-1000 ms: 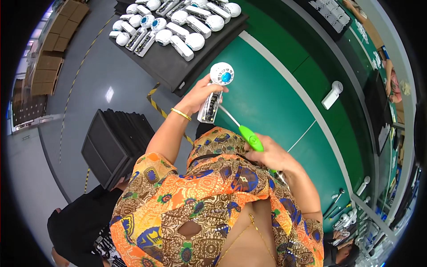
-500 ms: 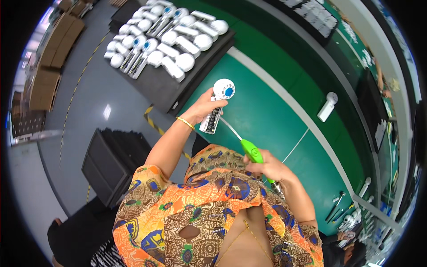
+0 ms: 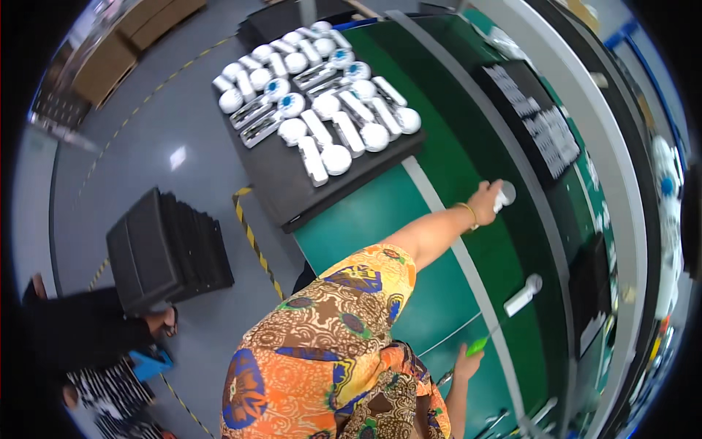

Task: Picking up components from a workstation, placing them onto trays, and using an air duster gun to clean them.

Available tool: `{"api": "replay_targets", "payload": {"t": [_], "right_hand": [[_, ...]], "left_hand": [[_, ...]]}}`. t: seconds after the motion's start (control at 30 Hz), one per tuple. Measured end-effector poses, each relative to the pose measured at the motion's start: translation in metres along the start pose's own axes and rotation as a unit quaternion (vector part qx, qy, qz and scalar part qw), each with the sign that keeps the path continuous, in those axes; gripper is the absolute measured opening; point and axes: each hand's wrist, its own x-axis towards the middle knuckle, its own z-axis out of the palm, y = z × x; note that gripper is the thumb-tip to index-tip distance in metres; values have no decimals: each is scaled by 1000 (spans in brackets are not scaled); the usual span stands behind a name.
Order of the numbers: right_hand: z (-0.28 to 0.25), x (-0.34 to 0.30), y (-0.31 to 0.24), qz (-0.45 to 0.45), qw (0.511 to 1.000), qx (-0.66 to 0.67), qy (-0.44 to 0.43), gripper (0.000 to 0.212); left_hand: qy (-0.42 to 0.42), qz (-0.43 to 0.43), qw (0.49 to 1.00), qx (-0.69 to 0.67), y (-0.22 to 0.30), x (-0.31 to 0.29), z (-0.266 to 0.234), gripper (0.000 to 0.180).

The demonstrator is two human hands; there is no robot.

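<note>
So, head cam: L hand [image 3: 482, 203] at approx 3 o'clock, fingers wrapped round a white round-headed unit [image 3: 506, 194], partly hidden & blurred, over the dk-green strip [image 3: 479, 150]. R hand [image 3: 468, 362] at approx 5 o'clock, clenched round a green-handled tool [image 3: 477, 346], shaft pointing to approx 2. 2nd white unit [image 3: 519, 301] lies on the strip at approx 4, btwn both hands. Black tray [image 3: 281, 192] w/ rows of similar units at 11–12, next to green tabletop [image 3: 351, 219]. Black tray stack [image 3: 157, 252] at approx 9.
</note>
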Motion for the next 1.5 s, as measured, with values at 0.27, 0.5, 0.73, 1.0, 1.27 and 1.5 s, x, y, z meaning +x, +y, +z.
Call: {"api": "replay_targets", "payload": {"t": [0.27, 0.5, 0.73, 1.0, 1.27, 1.5], "right_hand": [[46, 62, 86, 56, 985, -144, 78, 65], [56, 65, 70, 133, 946, -257, 146, 81], [35, 70, 30, 209, 942, -252, 71, 85], [74, -102, -128, -453, 882, -113, -60, 43], [219, -344, -475, -568, 742, -31, -355, 29], [344, -423, -636, -478, 715, -10, -510, 32]], "left_hand": [[-46, -85, 978, -186, 4, -199, -128, 42], [282, -273, 919, -42, -45, -450, -225, 29], [413, -584, 683, 148, -131, -666, -291, 39], [588, -577, 562, -74, -185, -781, -372, 50], [660, -546, 452, -250, -188, -839, -499, 72], [732, -473, 390, -298, -221, -861, -560, 83]]}}
